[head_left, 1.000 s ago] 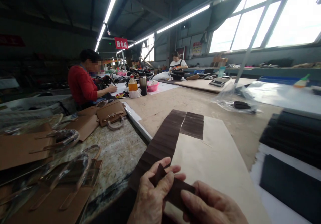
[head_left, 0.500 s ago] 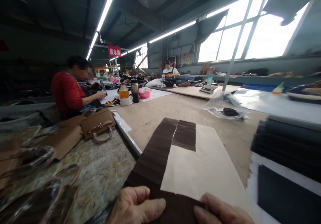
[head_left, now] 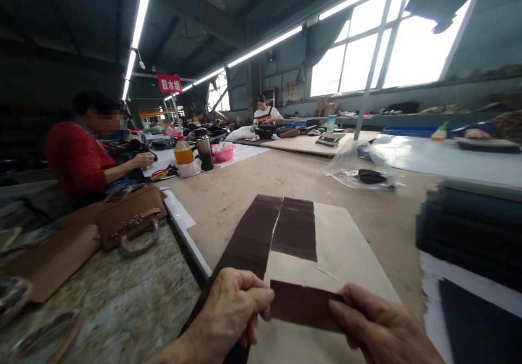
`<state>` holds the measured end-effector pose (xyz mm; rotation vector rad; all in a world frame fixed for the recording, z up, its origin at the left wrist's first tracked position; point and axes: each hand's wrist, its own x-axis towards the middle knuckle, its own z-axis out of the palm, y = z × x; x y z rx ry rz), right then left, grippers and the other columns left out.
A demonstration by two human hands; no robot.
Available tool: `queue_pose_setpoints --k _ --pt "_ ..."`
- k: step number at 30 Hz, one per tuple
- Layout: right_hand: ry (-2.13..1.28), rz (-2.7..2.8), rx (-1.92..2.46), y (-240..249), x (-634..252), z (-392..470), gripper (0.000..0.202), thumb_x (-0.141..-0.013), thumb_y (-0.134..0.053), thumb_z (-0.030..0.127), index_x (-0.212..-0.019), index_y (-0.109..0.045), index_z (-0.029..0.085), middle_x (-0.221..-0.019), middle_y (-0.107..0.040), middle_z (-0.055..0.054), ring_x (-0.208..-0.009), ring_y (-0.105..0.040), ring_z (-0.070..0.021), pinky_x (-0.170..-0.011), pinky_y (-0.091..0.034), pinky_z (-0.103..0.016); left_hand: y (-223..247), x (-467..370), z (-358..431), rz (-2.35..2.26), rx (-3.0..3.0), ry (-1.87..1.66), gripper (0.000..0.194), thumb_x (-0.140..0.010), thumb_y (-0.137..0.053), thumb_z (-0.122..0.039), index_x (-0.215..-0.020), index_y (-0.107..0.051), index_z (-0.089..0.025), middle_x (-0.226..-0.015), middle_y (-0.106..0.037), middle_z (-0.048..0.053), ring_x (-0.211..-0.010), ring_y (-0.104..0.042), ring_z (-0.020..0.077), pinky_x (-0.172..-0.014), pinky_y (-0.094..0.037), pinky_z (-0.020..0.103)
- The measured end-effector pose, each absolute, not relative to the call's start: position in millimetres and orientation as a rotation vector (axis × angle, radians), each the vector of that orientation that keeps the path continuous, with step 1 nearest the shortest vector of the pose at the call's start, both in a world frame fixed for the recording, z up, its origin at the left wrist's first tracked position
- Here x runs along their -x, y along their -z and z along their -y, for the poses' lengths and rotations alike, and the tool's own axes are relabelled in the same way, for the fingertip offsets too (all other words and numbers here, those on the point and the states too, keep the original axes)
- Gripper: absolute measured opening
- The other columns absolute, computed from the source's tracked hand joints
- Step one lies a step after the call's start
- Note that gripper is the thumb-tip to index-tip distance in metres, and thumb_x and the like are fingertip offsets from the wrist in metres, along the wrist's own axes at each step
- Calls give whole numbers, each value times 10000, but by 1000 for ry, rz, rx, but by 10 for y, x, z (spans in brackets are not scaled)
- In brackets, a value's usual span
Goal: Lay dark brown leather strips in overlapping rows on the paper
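A small dark brown rectangular piece of sheet material is stretched between my two hands. My left hand pinches its left end between thumb and fingers; my right hand pinches its right end. Beneath it lies a cream sheet on the table. A second dark brown rectangle rests flat on that sheet, beyond my hands. Along its left runs a long dark brown strip, partly hidden by my left hand and wrist. A thin pale sliver lies on the cream sheet.
Tan handbags sit on a stained surface to the left. A stack of dark pieces stands at right, near a clear plastic bag. Farther back are a bottle, a flask, a pink basin and a person in red.
My hands have risen and moved forward with the small brown piece, lifting it over the cream sheet. The view has turned slightly right.
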<state>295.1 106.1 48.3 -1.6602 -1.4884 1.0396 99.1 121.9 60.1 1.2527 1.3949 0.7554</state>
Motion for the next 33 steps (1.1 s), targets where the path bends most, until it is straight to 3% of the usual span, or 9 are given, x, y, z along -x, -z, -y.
queue_pose_setpoints --k 4,9,15,21,29,33 --pt "-964 1410 1680 -379 -2974 -1329 257 -702 -466 361 -524 -416 183 -427 -416 65 -344 -321 -42 -349 -229 -160 -600 -1014 -1398 -1486 -1374 -753 191 -678 -513 -301 -662 -598 -131 -576 -583 5 -330 -422 56 -323 -270 167" --pt "-1115 1307 1649 -341 -2951 -1532 243 -679 -479 380 -547 -412 188 -404 -374 82 -339 -321 -42 -337 -210 -156 -640 -1001 -1436 -1620 -1596 -714 178 -705 -516 -296 -639 -632 -178 -500 -522 -32 -461 -459 96 -443 -322 189" --pt "-1144 1228 1649 -335 -2931 -1732 264 -600 -494 428 -516 -418 189 -403 -431 60 -304 -339 -44 -311 -235 -162 -514 -923 -1452 -1542 -2186 -629 162 -728 -474 -195 -733 -635 -200 -711 -584 17 -654 -537 149 -598 -393 244" --pt "-1271 1116 1672 -256 -2914 -1928 235 -584 -509 398 -536 -406 193 -379 -403 80 -276 -325 -30 -296 -220 -143 -308 -907 -1610 -1454 -2531 -756 284 -691 -536 -274 -961 -610 -232 -926 -600 50 -851 -490 245 -726 -413 395" --pt "-1247 1125 1741 -238 -2917 -1980 230 -641 -501 317 -495 -374 193 -347 -409 75 -252 -328 -35 -283 -195 -147 -302 -877 -1714 -1564 -2633 -539 401 -754 -482 -347 -1141 -530 -254 -1177 -514 75 -1084 -398 274 -882 -365 438" --pt "-1224 1131 1766 -233 -2906 -1978 239 -670 -482 273 -481 -361 192 -325 -393 82 -243 -324 -34 -281 -186 -141 -290 -948 -1702 -1689 -2679 -537 429 -689 -520 -263 -1109 -566 -191 -1160 -510 125 -1078 -391 289 -881 -353 458"
